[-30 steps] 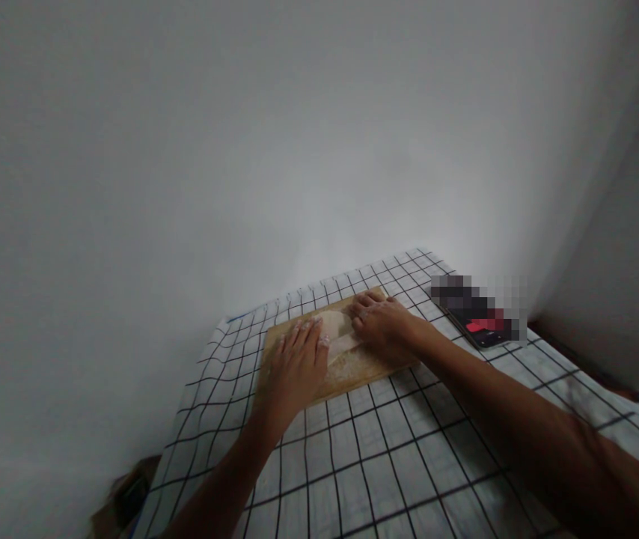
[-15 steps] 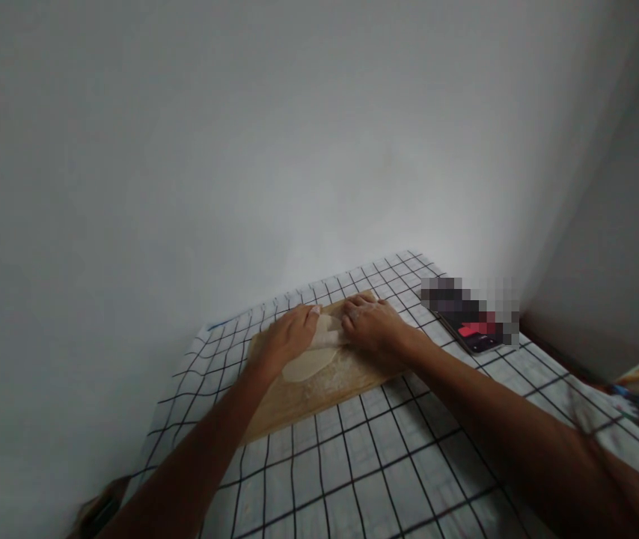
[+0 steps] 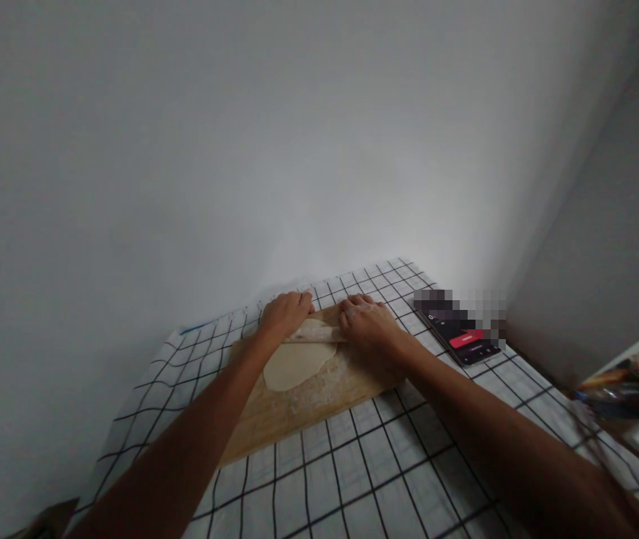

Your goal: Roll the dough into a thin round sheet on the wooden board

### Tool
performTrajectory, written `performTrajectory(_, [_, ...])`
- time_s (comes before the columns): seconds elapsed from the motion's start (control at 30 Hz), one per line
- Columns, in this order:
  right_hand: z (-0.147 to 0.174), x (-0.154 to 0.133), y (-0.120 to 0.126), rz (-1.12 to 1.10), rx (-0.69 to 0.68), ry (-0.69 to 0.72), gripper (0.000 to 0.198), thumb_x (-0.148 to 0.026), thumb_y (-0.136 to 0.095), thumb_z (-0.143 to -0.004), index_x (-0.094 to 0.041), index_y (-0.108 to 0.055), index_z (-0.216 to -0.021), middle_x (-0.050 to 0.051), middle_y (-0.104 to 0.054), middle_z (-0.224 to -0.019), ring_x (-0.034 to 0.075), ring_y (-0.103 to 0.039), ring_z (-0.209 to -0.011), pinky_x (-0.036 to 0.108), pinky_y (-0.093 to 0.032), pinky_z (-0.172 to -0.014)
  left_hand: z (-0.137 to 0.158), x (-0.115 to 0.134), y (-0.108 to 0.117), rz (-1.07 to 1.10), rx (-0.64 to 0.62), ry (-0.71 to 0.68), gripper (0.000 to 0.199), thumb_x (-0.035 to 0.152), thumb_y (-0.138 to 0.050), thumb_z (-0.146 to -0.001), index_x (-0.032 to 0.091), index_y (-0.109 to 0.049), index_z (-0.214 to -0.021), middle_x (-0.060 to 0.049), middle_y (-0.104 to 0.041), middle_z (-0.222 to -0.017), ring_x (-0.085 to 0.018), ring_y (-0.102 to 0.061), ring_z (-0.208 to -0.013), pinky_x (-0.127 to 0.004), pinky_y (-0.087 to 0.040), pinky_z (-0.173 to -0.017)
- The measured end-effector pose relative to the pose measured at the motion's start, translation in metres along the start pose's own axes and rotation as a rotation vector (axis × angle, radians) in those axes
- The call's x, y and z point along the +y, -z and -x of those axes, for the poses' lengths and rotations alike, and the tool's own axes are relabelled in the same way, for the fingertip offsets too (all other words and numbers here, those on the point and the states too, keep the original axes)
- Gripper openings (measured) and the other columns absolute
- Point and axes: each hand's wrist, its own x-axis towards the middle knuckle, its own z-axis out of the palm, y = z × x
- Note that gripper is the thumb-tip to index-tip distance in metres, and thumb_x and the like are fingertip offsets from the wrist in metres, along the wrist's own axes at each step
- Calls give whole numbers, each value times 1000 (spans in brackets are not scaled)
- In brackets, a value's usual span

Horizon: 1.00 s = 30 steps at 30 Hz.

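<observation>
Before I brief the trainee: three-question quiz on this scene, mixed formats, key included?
1. True or false: the pale, flat dough sheet lies on the rectangular wooden board.

2. The dark, flat smartphone rests on:
A) the board
B) the white cloth with a black grid
C) the dough

3. Fill in: between the left hand and the right hand shows a pale, flour-dusted, cylindrical ____.

Key: 1 true; 2 B; 3 rolling pin.

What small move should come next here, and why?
Probably roll the rolling pin back toward the person: the left hand and right hand are at its two ends, and the dough visible on the board spreads flat on its near side.
</observation>
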Motion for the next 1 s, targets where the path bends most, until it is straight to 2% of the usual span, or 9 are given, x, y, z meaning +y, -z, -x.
performTrajectory(0.13, [1, -2, 0, 16, 19, 15, 33, -32, -32, -103, -17, -58, -119, 14, -61, -125, 26, -52, -121, 43, -45, -98, 6, 0, -4, -6, 24, -38, 31, 30, -42, -99, 20, -69, -113, -10, -72, -109, -23, -66, -106, -33, -48, -91])
performTrajectory(0.4, [9, -8, 9, 111, -60, 85, 29, -30, -39, -101, -19, -58, -120, 14, -59, -129, 27, -50, -124, 42, -43, -100, 26, 1, -15, 116, 160, 76, 37, 35, -32, -103, 24, -62, -121, -7, -67, -125, -23, -60, -117, -39, -44, -100])
performTrajectory(0.7, [12, -9, 4, 142, -67, 130, 28, -28, -43, -101, -19, -57, -124, 15, -57, -133, 26, -49, -126, 40, -43, -101, 73, 14, -23, 151, 358, 131, 41, 32, -35, -100, 21, -59, -132, -7, -65, -133, -25, -56, -124, -43, -39, -107])
performTrajectory(0.87, [10, -6, 0, 200, -84, 240, 28, -27, -41, -101, -18, -61, -119, 14, -56, -134, 27, -46, -130, 40, -43, -102, 101, 21, -26, 96, 422, 45, 42, 29, -34, -100, 16, -59, -131, -10, -67, -131, -26, -56, -123, -46, -38, -109])
performTrajectory(1.0, [10, -6, 0, 214, -78, 240, 30, -27, -38, -102, -19, -60, -122, 14, -56, -134, 26, -46, -130, 40, -42, -102, 100, 20, -26, 129, 414, 49, 42, 30, -36, -99, 17, -57, -134, -10, -65, -134, -27, -55, -126, -48, -36, -111])
